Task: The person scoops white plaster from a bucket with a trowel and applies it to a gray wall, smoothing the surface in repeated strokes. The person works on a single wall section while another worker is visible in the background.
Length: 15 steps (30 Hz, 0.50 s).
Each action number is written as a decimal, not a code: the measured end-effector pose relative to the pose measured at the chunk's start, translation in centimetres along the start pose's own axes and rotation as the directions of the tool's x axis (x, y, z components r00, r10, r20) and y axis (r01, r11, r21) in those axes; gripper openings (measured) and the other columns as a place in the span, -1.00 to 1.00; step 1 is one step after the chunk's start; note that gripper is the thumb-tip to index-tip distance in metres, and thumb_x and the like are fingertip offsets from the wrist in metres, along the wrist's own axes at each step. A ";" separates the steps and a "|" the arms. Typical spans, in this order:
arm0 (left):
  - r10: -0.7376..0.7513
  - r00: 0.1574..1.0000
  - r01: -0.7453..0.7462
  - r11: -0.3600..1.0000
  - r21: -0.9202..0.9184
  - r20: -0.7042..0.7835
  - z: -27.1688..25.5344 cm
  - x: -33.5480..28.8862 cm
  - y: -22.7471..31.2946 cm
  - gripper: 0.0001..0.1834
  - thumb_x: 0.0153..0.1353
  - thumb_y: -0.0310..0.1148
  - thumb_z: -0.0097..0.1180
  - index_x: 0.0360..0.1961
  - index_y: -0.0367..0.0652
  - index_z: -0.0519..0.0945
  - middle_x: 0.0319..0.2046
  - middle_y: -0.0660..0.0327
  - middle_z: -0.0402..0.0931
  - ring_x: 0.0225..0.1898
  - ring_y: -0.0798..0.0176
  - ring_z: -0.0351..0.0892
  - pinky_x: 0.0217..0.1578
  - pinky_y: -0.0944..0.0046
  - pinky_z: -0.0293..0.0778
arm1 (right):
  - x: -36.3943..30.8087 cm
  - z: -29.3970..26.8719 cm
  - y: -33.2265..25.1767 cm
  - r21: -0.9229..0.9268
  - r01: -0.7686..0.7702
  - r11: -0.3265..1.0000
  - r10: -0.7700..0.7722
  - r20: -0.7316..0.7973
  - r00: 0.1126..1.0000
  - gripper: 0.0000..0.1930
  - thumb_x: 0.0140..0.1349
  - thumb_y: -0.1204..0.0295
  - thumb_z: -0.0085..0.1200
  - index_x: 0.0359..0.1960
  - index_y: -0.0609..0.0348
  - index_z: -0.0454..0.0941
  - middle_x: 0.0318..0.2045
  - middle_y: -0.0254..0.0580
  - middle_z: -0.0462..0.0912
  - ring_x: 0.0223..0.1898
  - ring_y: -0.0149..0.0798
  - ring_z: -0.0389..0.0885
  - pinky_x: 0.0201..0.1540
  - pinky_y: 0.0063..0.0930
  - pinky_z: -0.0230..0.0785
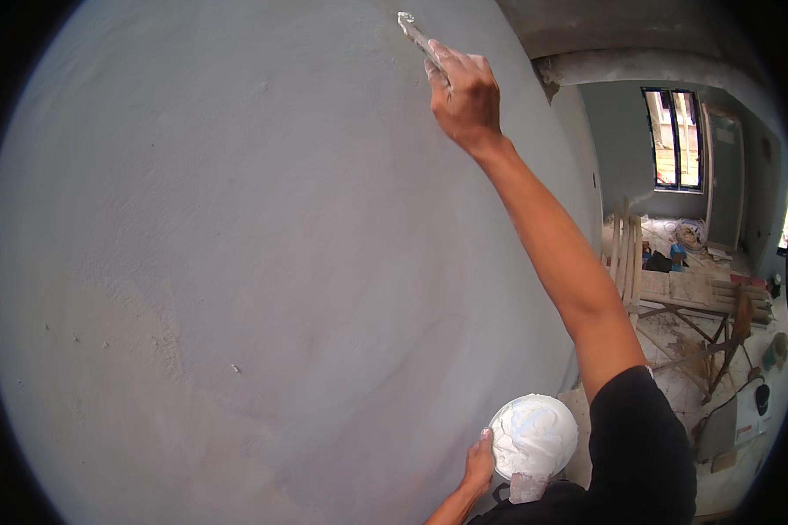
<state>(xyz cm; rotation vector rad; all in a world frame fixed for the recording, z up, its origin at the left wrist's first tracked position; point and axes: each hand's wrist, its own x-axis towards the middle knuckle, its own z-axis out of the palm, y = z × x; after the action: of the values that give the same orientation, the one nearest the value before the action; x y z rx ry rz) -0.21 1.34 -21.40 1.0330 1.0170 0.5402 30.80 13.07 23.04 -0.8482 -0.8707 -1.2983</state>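
Observation:
High on the grey plastered wall (pixel 298 219), my right hand (pixel 468 92) is closed around a putty knife (pixel 418 39), seen nearly edge-on. A dab of white paste sits at its tip, close to the wall surface. Low in the view, my left hand (pixel 479 459) grips the rim of a round tub of white putty (pixel 536 429), thumb over the edge. The fingers beneath the tub are hidden. A flat, whitish-smeared blade-like piece (pixel 527 488) lies at the tub's near rim; what it belongs to cannot be made out.
The wall shows small lumps and a rough patch (pixel 166 350) at lower left. On the right, a wooden trestle (pixel 692 289) with planks stands on a littered floor. Farther back are a window (pixel 674 140) and a door (pixel 725 179). A concrete beam edge (pixel 639 66) runs overhead.

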 end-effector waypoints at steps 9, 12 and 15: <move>-0.041 0.999 0.041 0.999 -0.022 0.004 -1.2 0.5 -1.1 -0.43 0.39 -0.05 -0.18 -0.03 -0.48 0.47 -0.13 0.07 0.53 -0.10 0.32 0.45 -0.03 0.31 0.34 | -9.6 -7.5 -4.3 0.109 -0.383 0.917 0.331 0.323 0.886 -0.71 0.11 0.50 0.10 -0.11 0.27 0.58 -0.29 0.01 0.66 -0.28 -0.03 0.57 -0.18 -0.27 0.43; -0.033 0.999 0.032 0.999 0.002 0.021 -0.9 0.1 -0.3 -0.43 0.39 -0.04 -0.18 -0.04 -0.47 0.48 -0.15 0.08 0.53 -0.12 0.32 0.44 -0.05 0.30 0.34 | -8.4 -6.7 1.1 -0.192 -0.766 0.613 0.768 0.375 0.520 -0.72 0.16 0.37 -0.01 -0.21 0.35 0.58 -0.34 0.09 0.64 -0.24 0.04 0.60 -0.19 -0.21 0.43; -0.001 1.000 0.000 1.000 0.004 0.024 -0.4 0.3 0.0 -0.43 0.39 -0.03 -0.17 -0.05 -0.46 0.49 -0.17 0.08 0.53 -0.14 0.31 0.44 -0.07 0.30 0.35 | -5.2 -4.0 3.6 -0.059 -0.876 0.478 0.847 0.295 0.442 -0.68 0.11 0.34 -0.04 -0.30 0.44 0.57 -0.38 0.10 0.63 -0.27 -0.07 0.61 -0.20 -0.25 0.41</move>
<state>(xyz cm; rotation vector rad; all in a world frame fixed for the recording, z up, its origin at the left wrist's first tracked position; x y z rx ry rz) -0.42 1.77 -21.54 1.0406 0.9971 0.5241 34.27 12.07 16.47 -1.1993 -0.5456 -0.1892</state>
